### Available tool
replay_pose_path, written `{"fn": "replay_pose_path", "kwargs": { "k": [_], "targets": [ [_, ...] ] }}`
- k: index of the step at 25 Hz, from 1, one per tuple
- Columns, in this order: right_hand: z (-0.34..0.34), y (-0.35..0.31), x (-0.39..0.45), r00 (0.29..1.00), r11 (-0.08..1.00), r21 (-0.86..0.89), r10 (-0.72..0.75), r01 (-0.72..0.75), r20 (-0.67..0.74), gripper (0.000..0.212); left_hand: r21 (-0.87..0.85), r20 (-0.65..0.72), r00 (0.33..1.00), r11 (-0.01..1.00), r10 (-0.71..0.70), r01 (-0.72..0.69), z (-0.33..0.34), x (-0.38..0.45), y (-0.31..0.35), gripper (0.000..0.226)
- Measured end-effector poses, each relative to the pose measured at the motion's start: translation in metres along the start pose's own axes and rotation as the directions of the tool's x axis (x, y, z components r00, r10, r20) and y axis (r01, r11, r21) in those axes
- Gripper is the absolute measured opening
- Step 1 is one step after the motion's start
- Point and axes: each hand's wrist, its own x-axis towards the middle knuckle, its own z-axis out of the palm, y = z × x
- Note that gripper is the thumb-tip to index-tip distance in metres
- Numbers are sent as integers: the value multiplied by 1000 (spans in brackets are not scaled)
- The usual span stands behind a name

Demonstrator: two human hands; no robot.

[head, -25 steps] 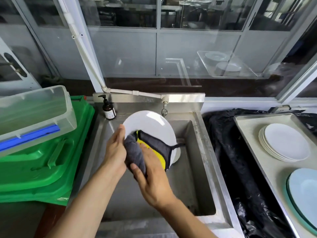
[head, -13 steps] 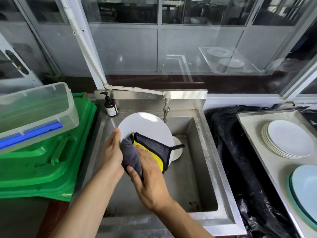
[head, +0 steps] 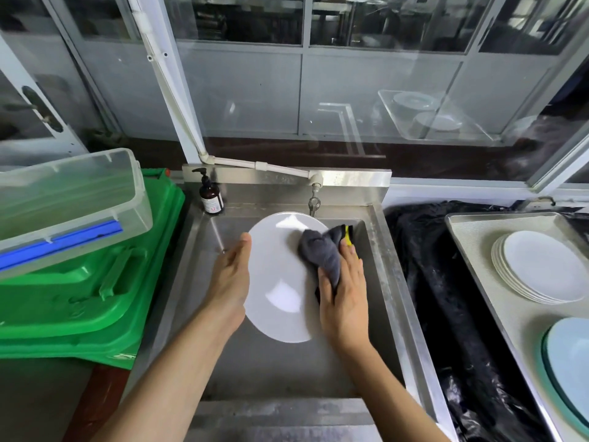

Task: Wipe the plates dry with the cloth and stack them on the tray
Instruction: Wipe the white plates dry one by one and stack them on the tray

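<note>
Holding a white plate point(head: 280, 282) tilted over the steel sink point(head: 379, 250), the left hand point(head: 231, 283) lies along the plate's left rim with fingers straight, thumb edge up. The right hand point(head: 345, 291) grips a grey and yellow cloth point(head: 322, 253) and presses it on the plate's right side; the cloth bunches over the far right rim. The plate sits just near of the tap point(head: 314, 202), clear of the sink's side walls, with bare basin showing near of it.

To the right, past black plastic sheeting point(head: 446, 298), a tray point(head: 471, 228) on the worktop carries a stack of white plates point(head: 538, 266) at its far end and a pale blue plate point(head: 570, 365) at its near end, with bare tray between them. A soap bottle point(head: 210, 196) stands at the sink's far left corner. Green crates point(head: 95, 298) with a clear box point(head: 70, 193) on top crowd the sink's left edge.
</note>
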Motion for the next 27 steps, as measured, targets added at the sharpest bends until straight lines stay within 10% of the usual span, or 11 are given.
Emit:
{"fn": "replay_pose_path", "kwargs": {
  "k": [15, 21, 27],
  "targets": [
    [-11, -37, -22, 795, 914, 251, -402, 319, 455, 54, -140, 72, 997, 989, -41, 50, 0, 11, 11, 30],
    [-13, -47, 39, 844, 923, 59, -373, 381, 385, 64, -83, 162, 986, 995, -43, 57, 5, 3, 9, 32],
    [-4, -44, -11, 752, 866, 264, -500, 424, 430, 58, -75, 61, 997, 995, -54, 59, 0, 7, 21, 36]
  ]
}}
